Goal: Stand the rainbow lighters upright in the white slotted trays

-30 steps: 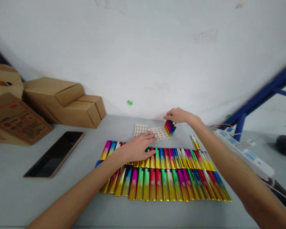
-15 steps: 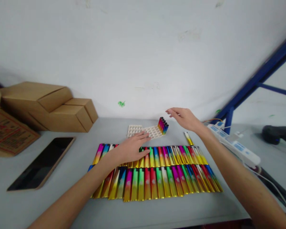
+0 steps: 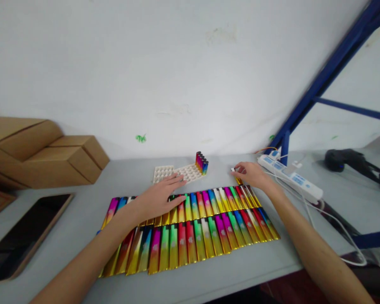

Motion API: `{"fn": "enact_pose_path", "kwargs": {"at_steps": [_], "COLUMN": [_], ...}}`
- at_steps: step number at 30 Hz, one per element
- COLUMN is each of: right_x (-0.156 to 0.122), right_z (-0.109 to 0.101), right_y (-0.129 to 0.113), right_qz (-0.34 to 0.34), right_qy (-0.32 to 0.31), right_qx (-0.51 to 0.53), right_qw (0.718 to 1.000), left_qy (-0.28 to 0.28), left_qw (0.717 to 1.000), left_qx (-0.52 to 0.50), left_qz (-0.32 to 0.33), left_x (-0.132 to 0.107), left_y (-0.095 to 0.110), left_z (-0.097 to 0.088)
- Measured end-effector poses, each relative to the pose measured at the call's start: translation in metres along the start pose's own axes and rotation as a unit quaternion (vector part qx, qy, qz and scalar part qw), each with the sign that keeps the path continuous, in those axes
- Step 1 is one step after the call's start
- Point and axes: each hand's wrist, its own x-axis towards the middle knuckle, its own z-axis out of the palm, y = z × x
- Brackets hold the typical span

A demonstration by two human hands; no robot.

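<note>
Toward the far edge of the table (image 3: 205,276), the right hand (image 3: 251,174) hides most of one lighter (image 3: 239,181) — its grip unclear. The left hand (image 3: 160,195) and forearm (image 3: 107,240) cover part of the back row of lighters (image 3: 206,202). On the table's left, a tablet (image 3: 28,236) and cardboard boxes (image 3: 55,162) run out of view — the lighters' markings blur.

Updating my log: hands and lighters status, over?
Left hand open at white trays. Right hand at loose lighter. Upright lighters on one. Power strip nearby, apparently not blocking.

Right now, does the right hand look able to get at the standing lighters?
Probably yes: only tabletop shows between the right hand and the standing lighters, though that hand is at a loose lighter.
</note>
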Motion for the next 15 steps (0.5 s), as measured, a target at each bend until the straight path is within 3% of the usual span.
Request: {"fn": "enact_pose_path", "kwargs": {"at_steps": [5, 8, 10, 15], "right_x": [0.008, 0.005, -0.002, -0.028], "right_z": [0.011, 0.008, 0.003, -0.010], "right_y": [0.000, -0.005, -0.015, -0.059], "right_qz": [-0.003, -0.037, -0.072, -0.139], "right_qy": [0.002, 0.016, -0.003, -0.119], "right_qx": [0.024, 0.122, 0.250, 0.486], "right_qw": [1.000, 0.992, 0.965, 0.855], "left_qy": [-0.004, -0.005, -0.006, -0.006], "left_qw": [1.000, 1.000, 1.000, 1.000], "left_qx": [0.008, 0.011, 0.012, 0.011], "left_qz": [-0.002, -0.001, -0.002, -0.004], "left_x": [0.001, 0.001, 0.001, 0.000], "left_y": [0.001, 0.001, 0.001, 0.000], "left_z": [-0.001, -0.001, -0.001, 0.000]}}
